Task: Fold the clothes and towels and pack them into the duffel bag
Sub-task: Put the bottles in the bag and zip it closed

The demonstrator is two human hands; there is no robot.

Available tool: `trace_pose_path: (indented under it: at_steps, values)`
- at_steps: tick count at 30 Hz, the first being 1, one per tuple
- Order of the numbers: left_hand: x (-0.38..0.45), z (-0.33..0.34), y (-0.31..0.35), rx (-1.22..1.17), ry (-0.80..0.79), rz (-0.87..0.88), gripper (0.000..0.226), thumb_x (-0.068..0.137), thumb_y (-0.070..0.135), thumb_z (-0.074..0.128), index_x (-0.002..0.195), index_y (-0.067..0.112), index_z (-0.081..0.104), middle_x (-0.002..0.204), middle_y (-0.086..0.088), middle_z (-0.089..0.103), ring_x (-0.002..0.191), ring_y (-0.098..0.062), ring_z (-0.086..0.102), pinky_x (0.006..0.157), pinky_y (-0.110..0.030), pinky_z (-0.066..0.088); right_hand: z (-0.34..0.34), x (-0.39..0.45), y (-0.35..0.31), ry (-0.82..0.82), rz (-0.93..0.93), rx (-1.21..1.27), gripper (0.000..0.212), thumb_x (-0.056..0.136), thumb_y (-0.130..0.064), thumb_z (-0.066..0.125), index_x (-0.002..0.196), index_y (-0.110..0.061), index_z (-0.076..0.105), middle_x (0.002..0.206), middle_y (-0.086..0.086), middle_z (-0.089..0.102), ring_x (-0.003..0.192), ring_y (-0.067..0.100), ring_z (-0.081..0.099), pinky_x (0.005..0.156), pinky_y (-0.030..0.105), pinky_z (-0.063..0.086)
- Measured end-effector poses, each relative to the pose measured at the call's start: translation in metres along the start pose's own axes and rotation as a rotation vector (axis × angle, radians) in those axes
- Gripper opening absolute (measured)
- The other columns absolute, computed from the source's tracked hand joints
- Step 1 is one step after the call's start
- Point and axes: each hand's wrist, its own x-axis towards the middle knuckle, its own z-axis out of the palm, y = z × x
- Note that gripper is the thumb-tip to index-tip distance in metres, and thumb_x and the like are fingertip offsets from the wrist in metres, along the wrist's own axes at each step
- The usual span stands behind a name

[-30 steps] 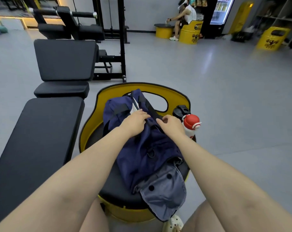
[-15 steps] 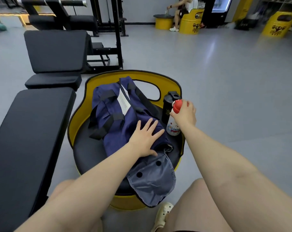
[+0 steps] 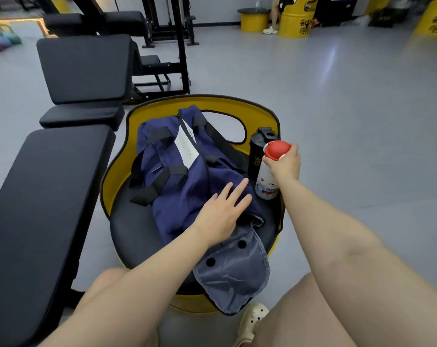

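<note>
Grey gym floor (image 3: 337, 101) spreads all around a round yellow seat (image 3: 162, 108) with a black cushion, and the hands are busy on top of it. The left hand (image 3: 222, 211) lies flat on the blue duffel bag (image 3: 187, 176), with its fingers straight and spread out. The right hand (image 3: 285, 164) is wrapped around the white bottle (image 3: 266, 184), holding it just under its red cap (image 3: 277, 149). The bottle stands upright on the cushion, just beside the bag. A black bottle (image 3: 258, 149) stands right behind the white one, close to the seat's yellow back. The bag lies across the cushion and leans on the yellow back. It has black straps (image 3: 152, 181) and a white tag (image 3: 186, 146) on top. A grey flap (image 3: 232, 274) with two dark dots hangs from the near end of the bag, over the front edge of the seat. Bare knees and a pale shoe (image 3: 252, 321) show at the bottom. A long black bench (image 3: 44, 196) sits to the left, with another padded bench (image 3: 84, 68) behind it. Far back are yellow drums (image 3: 296, 21) and a small yellow table (image 3: 253, 18).
</note>
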Motion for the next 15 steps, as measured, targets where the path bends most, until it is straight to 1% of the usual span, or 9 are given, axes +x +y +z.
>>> trace_pose_path:
  at_steps: [2, 4, 5, 6, 8, 10, 12, 13, 15]
  values:
    - [-0.004, 0.003, -0.010, -0.003, 0.094, 0.049, 0.055, 0.060, 0.006, 0.071, 0.110, 0.011, 0.046, 0.130, -0.018, 0.053, 0.107, -0.037, 0.058, 0.062, -0.038, 0.056, -0.001, -0.001, -0.001, -0.009, -0.005, 0.023, 0.072, 0.076, -0.024, 0.080, 0.132, -0.015, 0.036, 0.135, 0.012, 0.046, 0.121, 0.032, 0.049, 0.092, 0.037, 0.043]
    - [-0.011, 0.003, -0.018, 0.049, 0.107, 0.027, 0.043, 0.057, 0.010, 0.077, 0.094, 0.010, 0.054, 0.115, -0.015, 0.060, 0.094, -0.032, 0.062, 0.053, -0.034, 0.052, -0.001, -0.006, -0.002, -0.014, -0.018, 0.015, 0.073, 0.073, -0.024, 0.081, 0.131, -0.016, 0.038, 0.134, 0.010, 0.048, 0.120, 0.032, 0.050, 0.092, 0.037, 0.044]
    - [-0.013, 0.002, -0.020, 0.074, 0.093, 0.003, 0.040, 0.060, 0.013, 0.077, 0.095, 0.011, 0.058, 0.119, -0.014, 0.059, 0.099, -0.032, 0.061, 0.058, -0.035, 0.053, -0.002, -0.011, -0.002, -0.015, -0.032, 0.012, 0.073, 0.073, -0.024, 0.082, 0.130, -0.017, 0.038, 0.133, 0.010, 0.048, 0.119, 0.031, 0.050, 0.093, 0.038, 0.045]
    - [-0.017, 0.002, -0.019, 0.105, 0.055, -0.019, 0.042, 0.068, 0.016, 0.074, 0.106, 0.011, 0.058, 0.131, -0.014, 0.052, 0.112, -0.032, 0.056, 0.072, -0.040, 0.053, -0.004, -0.016, -0.001, -0.014, -0.048, 0.011, 0.073, 0.072, -0.025, 0.082, 0.130, -0.018, 0.039, 0.133, 0.009, 0.049, 0.118, 0.031, 0.051, 0.093, 0.039, 0.045]
    - [-0.023, 0.006, -0.017, 0.185, -0.065, -0.035, 0.052, 0.086, 0.017, 0.059, 0.134, 0.013, 0.039, 0.154, -0.011, 0.021, 0.138, -0.033, 0.028, 0.102, -0.049, 0.035, -0.009, -0.029, 0.000, -0.007, -0.076, 0.023, 0.073, 0.072, -0.028, 0.082, 0.130, -0.019, 0.040, 0.131, 0.008, 0.050, 0.116, 0.031, 0.052, 0.092, 0.039, 0.046]
    - [-0.027, 0.004, -0.016, 0.203, -0.139, -0.056, 0.053, 0.090, 0.014, 0.054, 0.138, 0.014, 0.031, 0.157, -0.009, 0.008, 0.141, -0.032, 0.019, 0.108, -0.048, 0.027, -0.016, -0.043, 0.001, -0.002, -0.100, 0.044, 0.073, 0.072, -0.032, 0.082, 0.131, -0.021, 0.041, 0.130, 0.008, 0.052, 0.115, 0.031, 0.053, 0.091, 0.039, 0.046]
    - [-0.027, -0.005, -0.016, 0.174, -0.054, -0.067, 0.045, 0.086, 0.014, 0.062, 0.127, 0.016, 0.044, 0.150, -0.008, 0.026, 0.126, -0.029, 0.041, 0.090, -0.038, 0.040, -0.025, -0.058, 0.001, -0.003, -0.135, 0.058, 0.074, 0.072, -0.034, 0.082, 0.131, -0.022, 0.041, 0.130, 0.007, 0.052, 0.114, 0.030, 0.053, 0.091, 0.038, 0.047]
    - [-0.027, -0.010, -0.017, 0.172, -0.028, -0.086, 0.042, 0.083, 0.013, 0.065, 0.121, 0.017, 0.048, 0.143, -0.007, 0.034, 0.115, -0.026, 0.049, 0.077, -0.034, 0.041, -0.030, -0.066, 0.001, -0.001, -0.154, 0.061, 0.073, 0.072, -0.034, 0.081, 0.132, -0.022, 0.041, 0.130, 0.007, 0.052, 0.114, 0.029, 0.053, 0.092, 0.038, 0.047]
    - [-0.025, -0.019, -0.023, 0.138, -0.062, -0.128, 0.040, 0.085, 0.007, 0.059, 0.123, 0.016, 0.047, 0.137, -0.005, 0.037, 0.106, -0.025, 0.051, 0.064, -0.032, 0.034, -0.039, -0.080, 0.000, 0.004, -0.182, 0.066, 0.072, 0.072, -0.036, 0.081, 0.131, -0.024, 0.041, 0.129, 0.006, 0.052, 0.114, 0.028, 0.053, 0.091, 0.038, 0.047]
